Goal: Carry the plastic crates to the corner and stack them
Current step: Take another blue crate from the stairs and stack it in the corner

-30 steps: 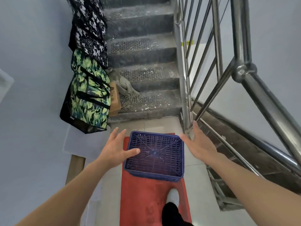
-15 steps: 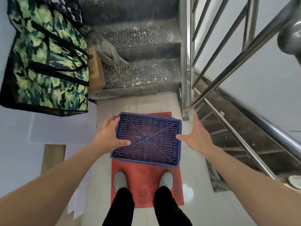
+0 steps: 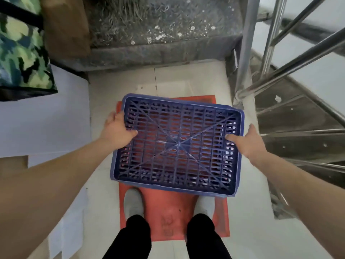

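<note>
Both hands now gripping blue crate (image 3: 177,144), left hand (image 3: 115,130), right hand (image 3: 248,142), above red mat (image 3: 168,217), tiled stair landing.

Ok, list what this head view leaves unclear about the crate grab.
- Fingers of the left hand and right hand: curled past the blue slatted plastic crate edges, so grip depth is hidden.
- Whether the crate is lifted off the red floor mat: top-down view cannot tell.
- Printed mark on the mat: too blurred to read.

Both hands, left hand (image 3: 116,130) and right hand (image 3: 249,140), now grip the crate (image 3: 177,144)
</note>
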The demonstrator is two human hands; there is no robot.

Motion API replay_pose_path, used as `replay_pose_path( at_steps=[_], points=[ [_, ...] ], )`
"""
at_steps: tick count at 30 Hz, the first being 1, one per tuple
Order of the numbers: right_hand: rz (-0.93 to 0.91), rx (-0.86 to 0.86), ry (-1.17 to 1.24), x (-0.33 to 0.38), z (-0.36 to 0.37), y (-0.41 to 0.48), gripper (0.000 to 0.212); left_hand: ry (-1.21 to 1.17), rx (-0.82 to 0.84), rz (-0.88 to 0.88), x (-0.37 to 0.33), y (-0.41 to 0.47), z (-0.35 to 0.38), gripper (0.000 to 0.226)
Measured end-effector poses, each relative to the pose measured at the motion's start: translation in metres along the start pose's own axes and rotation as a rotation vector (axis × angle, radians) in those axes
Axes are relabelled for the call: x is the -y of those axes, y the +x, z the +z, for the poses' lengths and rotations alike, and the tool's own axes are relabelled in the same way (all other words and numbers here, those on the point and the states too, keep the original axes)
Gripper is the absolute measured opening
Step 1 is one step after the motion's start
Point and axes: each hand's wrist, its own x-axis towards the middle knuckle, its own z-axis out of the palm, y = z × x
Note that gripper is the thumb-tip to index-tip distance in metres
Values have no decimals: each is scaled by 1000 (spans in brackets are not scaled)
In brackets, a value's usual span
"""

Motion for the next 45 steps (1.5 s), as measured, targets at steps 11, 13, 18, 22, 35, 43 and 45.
replay_pose_path(
  at_steps=[11, 13, 18, 22, 35, 43, 45],
  points=[
    [141, -134, 407, -7, 41, 46, 45, -631, -40, -245, 22, 62, 34, 55],
    [155, -177, 462, -3, 35, 38, 47, -802, -108, -336, 24, 51, 19, 53],
    [117, -238, 553, 25, 8, -6, 83, -1029, -227, -464, 29, 4, -23, 62],
    [41, -234, 677, 41, -3, -34, 76, -1103, -205, -509, 40, -31, -38, 72],
    [217, 126, 466, -60, 40, -50, 38, -982, 90, -619, 99, -73, 36, 71],
    [-35, 36, 420, -11, 41, -15, 90, -917, -59, -337, 46, -14, -11, 56],
    [-24, 58, 455, -7, 43, -6, 99, -959, -5, -363, 39, -14, -14, 53]
  ],
)
